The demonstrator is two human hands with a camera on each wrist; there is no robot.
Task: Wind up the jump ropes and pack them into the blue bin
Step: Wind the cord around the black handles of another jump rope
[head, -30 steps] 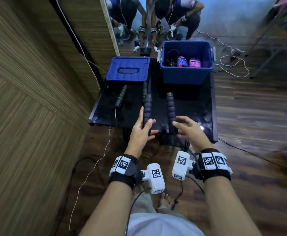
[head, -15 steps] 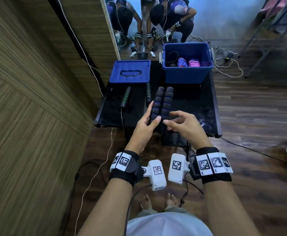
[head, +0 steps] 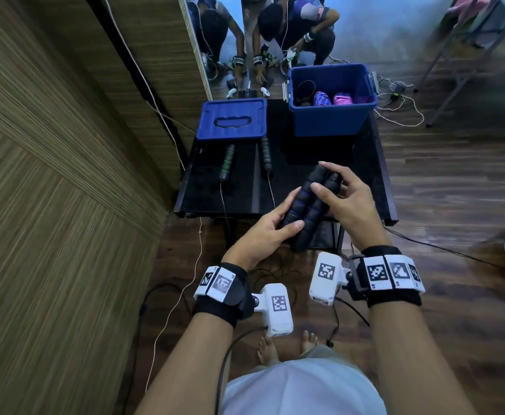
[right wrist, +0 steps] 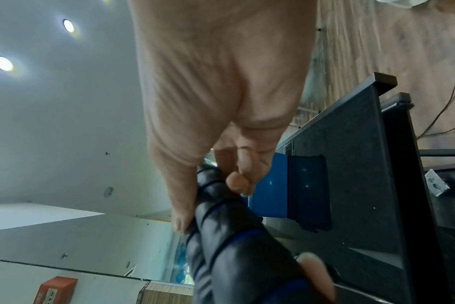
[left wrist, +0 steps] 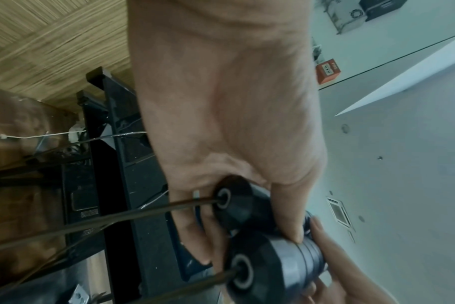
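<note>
1. Gripping the black-and-blue rope handles (head: 308,209) side by side in my left hand (head: 263,232) and right hand (head: 347,205), above the table (head: 377,175); cord unwound.
2. Blue bin (head: 332,121) holds wound ropes; green-banded rope (head: 226,161) waits.

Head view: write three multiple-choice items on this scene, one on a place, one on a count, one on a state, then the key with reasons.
1. Where does the flat blue bin lid lie?
A. on the open blue plastic bin
B. on the black table, left of the bin
C. on the floor

2. How many black foam handles with green rings lie on the table?
A. two
B. four
C. none

3. What holds the pair of black foam handles with blue rings?
A. nothing
B. left hand alone
C. both hands

Key: B, the lid rests on the black table beside the bin; A, one and another; C, left hand and right hand grip them.
</note>
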